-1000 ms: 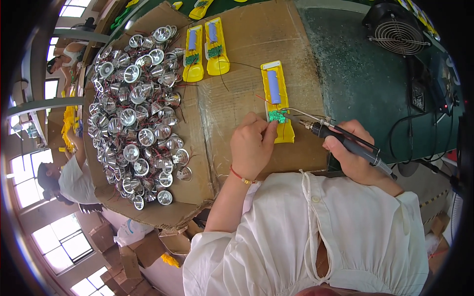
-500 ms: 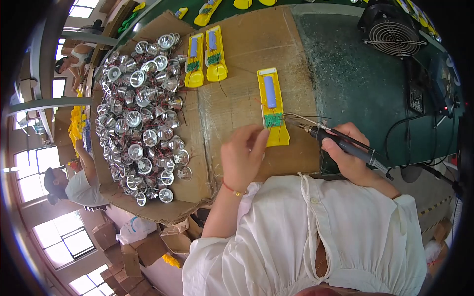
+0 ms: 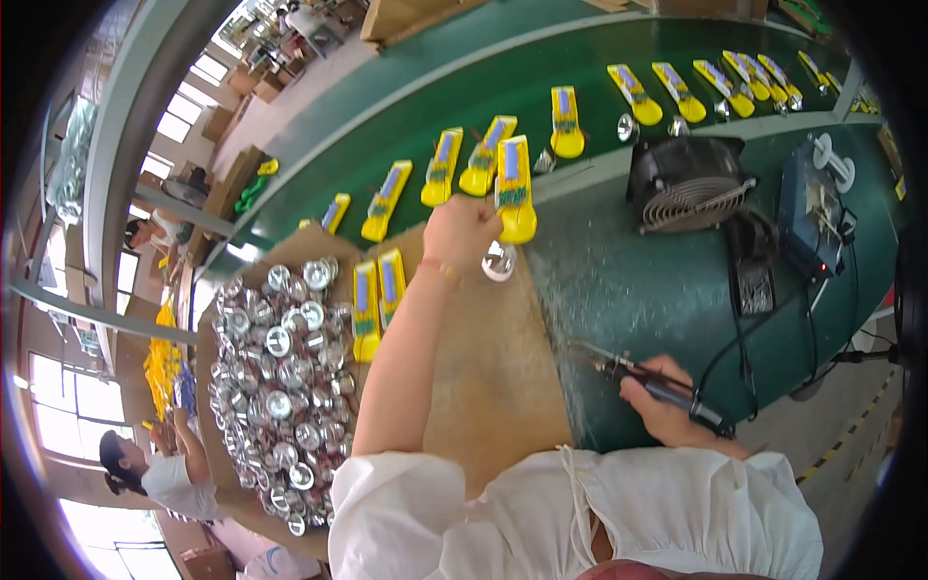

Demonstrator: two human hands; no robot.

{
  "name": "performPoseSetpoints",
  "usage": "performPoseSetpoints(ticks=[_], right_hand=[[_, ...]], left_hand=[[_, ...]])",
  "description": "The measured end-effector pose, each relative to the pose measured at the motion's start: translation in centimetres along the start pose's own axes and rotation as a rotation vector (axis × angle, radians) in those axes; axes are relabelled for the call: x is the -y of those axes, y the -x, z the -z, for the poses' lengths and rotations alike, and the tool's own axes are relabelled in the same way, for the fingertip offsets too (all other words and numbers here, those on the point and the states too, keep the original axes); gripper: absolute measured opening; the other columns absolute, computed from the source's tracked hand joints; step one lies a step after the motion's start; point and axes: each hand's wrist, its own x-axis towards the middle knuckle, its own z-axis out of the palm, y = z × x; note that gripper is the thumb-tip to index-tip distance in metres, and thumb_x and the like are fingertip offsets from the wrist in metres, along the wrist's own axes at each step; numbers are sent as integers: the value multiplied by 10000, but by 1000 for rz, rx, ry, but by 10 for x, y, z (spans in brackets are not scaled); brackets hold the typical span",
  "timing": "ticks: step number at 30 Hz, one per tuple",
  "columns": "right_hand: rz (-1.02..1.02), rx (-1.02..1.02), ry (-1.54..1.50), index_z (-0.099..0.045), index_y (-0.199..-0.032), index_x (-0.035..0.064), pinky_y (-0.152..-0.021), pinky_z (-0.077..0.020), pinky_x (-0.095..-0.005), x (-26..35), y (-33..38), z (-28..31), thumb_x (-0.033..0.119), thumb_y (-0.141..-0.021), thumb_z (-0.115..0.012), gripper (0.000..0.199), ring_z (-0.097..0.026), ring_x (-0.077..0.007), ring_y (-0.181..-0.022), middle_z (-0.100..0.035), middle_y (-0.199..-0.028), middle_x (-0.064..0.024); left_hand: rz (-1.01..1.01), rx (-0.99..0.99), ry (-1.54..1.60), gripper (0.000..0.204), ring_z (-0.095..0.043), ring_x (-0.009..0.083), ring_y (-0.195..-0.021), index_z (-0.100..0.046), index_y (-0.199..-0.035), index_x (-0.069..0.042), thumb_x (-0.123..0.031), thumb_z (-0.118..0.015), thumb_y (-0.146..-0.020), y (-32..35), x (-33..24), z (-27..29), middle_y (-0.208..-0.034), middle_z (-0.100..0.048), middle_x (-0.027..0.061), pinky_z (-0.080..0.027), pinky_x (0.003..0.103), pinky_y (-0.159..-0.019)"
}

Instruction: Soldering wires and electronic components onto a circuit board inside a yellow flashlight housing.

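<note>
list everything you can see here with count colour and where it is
yellow torch bodies: a dozen or more, yellow, along the green belt; two more on the cardboard
silver reflector cups: a big heap, silver, left on the cardboard
single reflector: one, silver, by the left hand
cardboard sheet: one, brown, on the bench
fan: one, black, far right of bench
soldering station: one, blue, right edge
left hand: holds a yellow torch body
right hand: grips a soldering iron
</note>
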Motion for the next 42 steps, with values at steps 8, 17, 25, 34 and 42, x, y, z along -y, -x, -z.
performPoseSetpoints(ticks=[8,17,25,34,42], right_hand=[[-11,-20,20,-554,-779,24,-528,-468,-249,1,-11,-2,117,-694,-727,214,-586,-83,-572,-625,-635,-59],[35,-42,-16,-521,-768,12,-536,-475,-261,1,-17,0,82,-709,-691,193,-600,-121,-571,-624,-631,-79],[-33,-109,-162,-541,-793,11,-544,-481,-252,-10,-12,-7,82,-738,-676,162,-609,-109,-591,-635,-653,-70],[37,-56,-284,-500,-788,10,-518,-455,-236,0,-15,-12,77,-790,-616,134,-561,-99,-577,-596,-659,-73],[70,-133,-297,-501,-794,20,-467,-420,-204,-1,-6,-12,93,-793,-605,127,-537,-87,-524,-575,-635,-62]], left_hand=[[-89,-223,137,245,-579,318,-858,-635,-823,-49,-283,-581,-772,-151,12,-19,-878,-615,177,-453,397,-767],[-194,-221,-270,279,-357,391,-1160,-631,-894,-93,-324,-629,-737,-112,81,-38,-1306,-342,147,-371,424,-918],[-159,-395,-215,175,-435,411,-993,-616,-836,-4,-124,-498,-785,2,73,-24,-1223,-406,210,-373,462,-864],[-79,-367,-174,106,-405,358,-1117,-647,-709,-55,-140,-586,-727,162,40,-21,-1261,-437,138,-319,446,-915],[390,-889,-592,396,-263,401,-1232,-585,-1029,-35,-287,-627,-727,230,89,43,-1321,-329,235,-252,512,-958]])
